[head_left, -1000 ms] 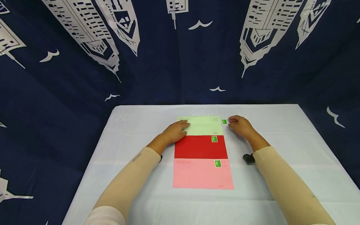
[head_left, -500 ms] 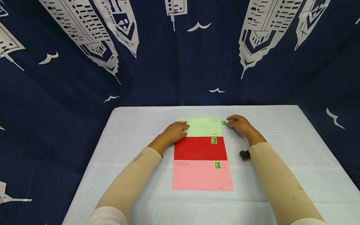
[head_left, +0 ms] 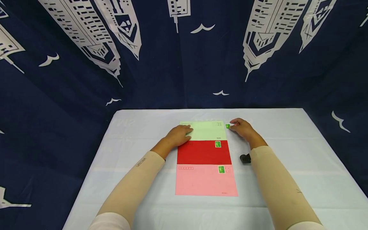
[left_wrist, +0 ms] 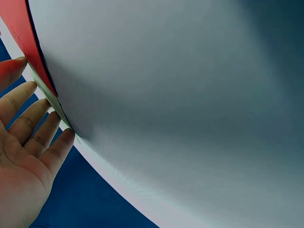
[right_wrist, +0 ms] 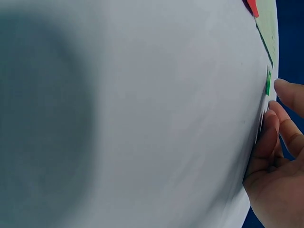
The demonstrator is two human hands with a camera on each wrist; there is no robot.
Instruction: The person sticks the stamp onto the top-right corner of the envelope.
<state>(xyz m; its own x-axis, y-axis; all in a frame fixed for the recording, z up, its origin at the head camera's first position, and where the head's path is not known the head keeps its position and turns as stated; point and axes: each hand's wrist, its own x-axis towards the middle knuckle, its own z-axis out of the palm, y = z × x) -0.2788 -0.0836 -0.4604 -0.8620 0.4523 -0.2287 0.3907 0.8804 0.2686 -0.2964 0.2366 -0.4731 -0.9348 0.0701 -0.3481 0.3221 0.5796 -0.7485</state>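
Note:
My left hand [head_left: 177, 134] rests with spread fingers on the left end of a light green envelope [head_left: 208, 131]; in the left wrist view, the fingertips [left_wrist: 66, 135] touch its edge. Off the envelope's right end lies a small green stamp [head_left: 227, 126] on the white surface. My right hand [head_left: 242, 128] is beside that stamp, with thumb and fingers reaching its right edge. The right wrist view shows the stamp [right_wrist: 268, 83] just beyond the fingertips, which stand apart; some other fingers are bent. Whether they touch the stamp is hard to tell.
Below the green envelope lie a red envelope [head_left: 202, 155] and a pink envelope [head_left: 205, 183], each bearing a green stamp near its upper right. All lie on a white-covered table [head_left: 143, 204]. A dark blue patterned cloth [head_left: 161, 70] hangs behind. A black device [head_left: 245, 158] sits at the right wrist.
My right hand has moved left, closing the gap to the loose stamp. The stamp and envelopes keep their places relative to each other. My left hand stays on the green envelope.

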